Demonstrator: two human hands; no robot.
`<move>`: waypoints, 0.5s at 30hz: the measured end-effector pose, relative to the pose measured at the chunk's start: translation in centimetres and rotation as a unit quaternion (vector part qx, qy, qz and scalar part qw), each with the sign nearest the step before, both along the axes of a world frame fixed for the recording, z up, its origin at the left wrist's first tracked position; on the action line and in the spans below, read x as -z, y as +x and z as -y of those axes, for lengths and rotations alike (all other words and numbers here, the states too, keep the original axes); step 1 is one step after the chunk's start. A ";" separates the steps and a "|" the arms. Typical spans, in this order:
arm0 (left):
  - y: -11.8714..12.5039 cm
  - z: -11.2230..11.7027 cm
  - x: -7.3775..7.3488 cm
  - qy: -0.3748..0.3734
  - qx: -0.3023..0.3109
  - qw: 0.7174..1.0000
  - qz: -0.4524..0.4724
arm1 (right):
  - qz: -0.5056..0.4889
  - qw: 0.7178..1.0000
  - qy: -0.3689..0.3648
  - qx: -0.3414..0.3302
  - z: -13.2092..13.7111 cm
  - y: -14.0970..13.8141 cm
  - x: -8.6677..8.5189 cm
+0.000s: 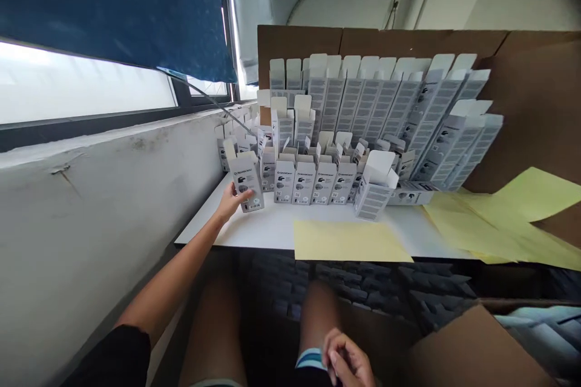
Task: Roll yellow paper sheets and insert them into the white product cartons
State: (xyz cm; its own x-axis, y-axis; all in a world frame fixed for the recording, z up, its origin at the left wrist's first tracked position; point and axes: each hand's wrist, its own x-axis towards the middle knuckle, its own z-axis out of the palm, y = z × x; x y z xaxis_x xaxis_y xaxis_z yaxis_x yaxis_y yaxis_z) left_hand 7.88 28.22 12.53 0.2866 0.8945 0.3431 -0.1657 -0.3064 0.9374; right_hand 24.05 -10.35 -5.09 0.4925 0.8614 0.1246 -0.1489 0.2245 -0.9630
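Note:
At the left end of the white table, my left hand [233, 201] grips a small white carton [247, 176] by its lower left side, thumb across its printed front. The carton tilts a little and its top flaps stand up. Just right of it is a row of similar upright cartons [304, 181] with their flaps raised. My right hand [347, 360] is low over my lap, away from the table, fingers curled in; I see nothing in it. An open-topped carton [374, 186] leans at the right end of the front row.
Taller stacked cartons [354, 97] stand behind, against a brown cardboard panel [521, 97]. A yellow sheet [349, 240] lies at the table's front edge, and more yellow sheets [499, 217] spread at right. A white wall [113, 205] borders the left. A cardboard box [481, 351] sits lower right.

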 end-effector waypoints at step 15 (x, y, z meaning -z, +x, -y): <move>-4.7 23.5 6.2 -0.010 -0.050 0.993 0.106 | 0.030 0.976 0.149 -0.155 -5.0 -8.6 -12.0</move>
State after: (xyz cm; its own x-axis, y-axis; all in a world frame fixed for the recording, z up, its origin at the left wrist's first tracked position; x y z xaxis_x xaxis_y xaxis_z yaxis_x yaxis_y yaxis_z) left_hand 3.21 4.70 6.34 0.1183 0.9221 0.3684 -0.3298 -0.3135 0.8905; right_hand 15.43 -5.36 6.95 0.1985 0.8886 0.4134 -0.1996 0.4497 -0.8706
